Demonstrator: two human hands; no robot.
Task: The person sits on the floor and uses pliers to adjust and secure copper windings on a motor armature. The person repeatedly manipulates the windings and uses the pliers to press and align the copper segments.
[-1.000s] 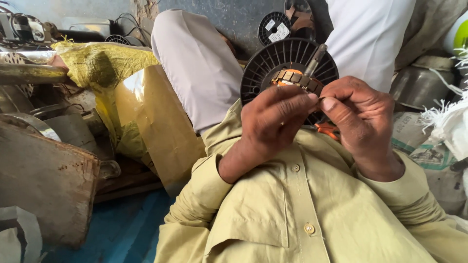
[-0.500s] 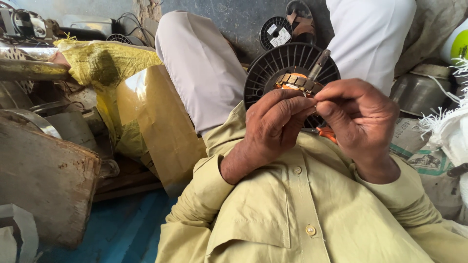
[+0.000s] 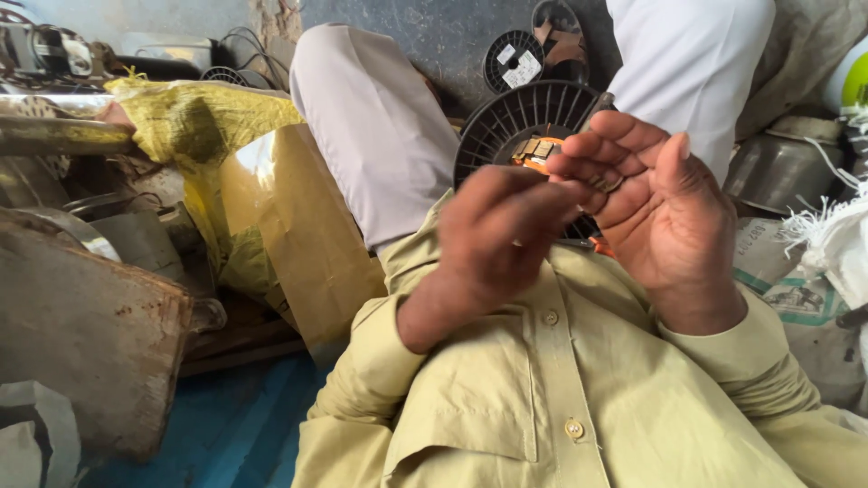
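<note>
Since a moment ago the right hand (image 3: 669,212) has opened, palm showing, a small brass-coloured piece (image 3: 608,183) lying loose against its fingers. Just left, the blurred left hand (image 3: 506,226) curls in; whether it grips anything I cannot tell. Behind them stands a black ribbed spool (image 3: 515,122), with yellow sacking (image 3: 194,122) far left.

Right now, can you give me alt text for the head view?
Two hands meet above a black ribbed spool: the left hand, blurred, pinches at the fingertips of the open right hand, where something small sits. A yellow sack lies to the left.
</note>
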